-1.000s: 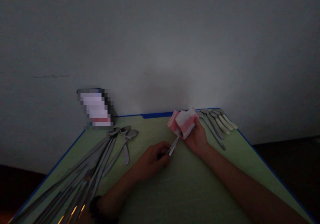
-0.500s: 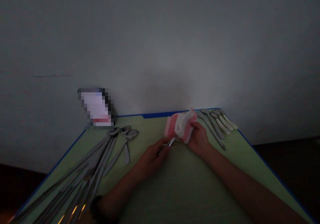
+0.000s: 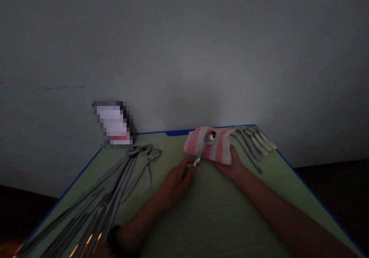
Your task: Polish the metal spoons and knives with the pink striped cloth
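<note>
A small metal spoon (image 3: 211,138) is pinched by its handle in my left hand (image 3: 179,181), near the middle of the table. Its bowl rests against or just above a pink-and-white striped cloth (image 3: 191,143); I cannot tell if they touch. The cloth lies spread over my right hand (image 3: 233,165), which holds it from beneath and behind. My right fingers are hidden by the cloth.
Long-handled cutlery (image 3: 95,208) lies fanned out on the left of the green table (image 3: 219,219), with several spoons (image 3: 152,154) at its top. Spoons and pale-handled pieces (image 3: 261,141) lie at the back right. A blurred phone-like screen (image 3: 112,123) leans on the wall.
The cloth was folded around the spoon's bowl; now it is opened flat and the bowl shows on top. My right hand has moved under the cloth. My left hand stays nearly in place.
</note>
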Tool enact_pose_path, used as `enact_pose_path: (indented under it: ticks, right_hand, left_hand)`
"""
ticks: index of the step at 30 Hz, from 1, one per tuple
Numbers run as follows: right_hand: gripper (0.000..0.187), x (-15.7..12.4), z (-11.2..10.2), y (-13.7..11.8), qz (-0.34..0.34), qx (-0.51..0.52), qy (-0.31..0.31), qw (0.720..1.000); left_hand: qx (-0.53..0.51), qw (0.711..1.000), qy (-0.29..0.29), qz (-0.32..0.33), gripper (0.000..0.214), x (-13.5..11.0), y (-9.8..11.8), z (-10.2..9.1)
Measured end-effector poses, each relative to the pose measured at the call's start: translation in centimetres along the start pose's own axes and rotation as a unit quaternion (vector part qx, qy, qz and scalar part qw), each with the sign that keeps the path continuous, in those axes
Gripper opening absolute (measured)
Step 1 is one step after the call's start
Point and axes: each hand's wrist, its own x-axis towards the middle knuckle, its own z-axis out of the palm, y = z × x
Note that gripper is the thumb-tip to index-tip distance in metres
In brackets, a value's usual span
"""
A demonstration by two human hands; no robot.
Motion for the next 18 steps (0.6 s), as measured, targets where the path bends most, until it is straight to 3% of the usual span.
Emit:
enact_pose_path:
  ticks: [5,12,18]
  right_hand:
    - [0.015,-0.03,0.15,0.17,0.044,0.003,-0.029,0.999]
    - [0.021,0.09,-0.28,0.46,0.05,-0.029,-0.044,0.997]
    - [0.015,0.03,-0.68,0.51,0.073,-0.046,-0.026,0.996]
  left_hand:
    - [0.062,0.998,-0.015,0.01,0.026,-0.18,0.75,0.11]
    - [0.102,0.994,-0.028,0.021,0.021,-0.37,0.56,0.28]
    - [0.024,0.999,-0.009,0.02,0.022,-0.42,0.2,0.22]
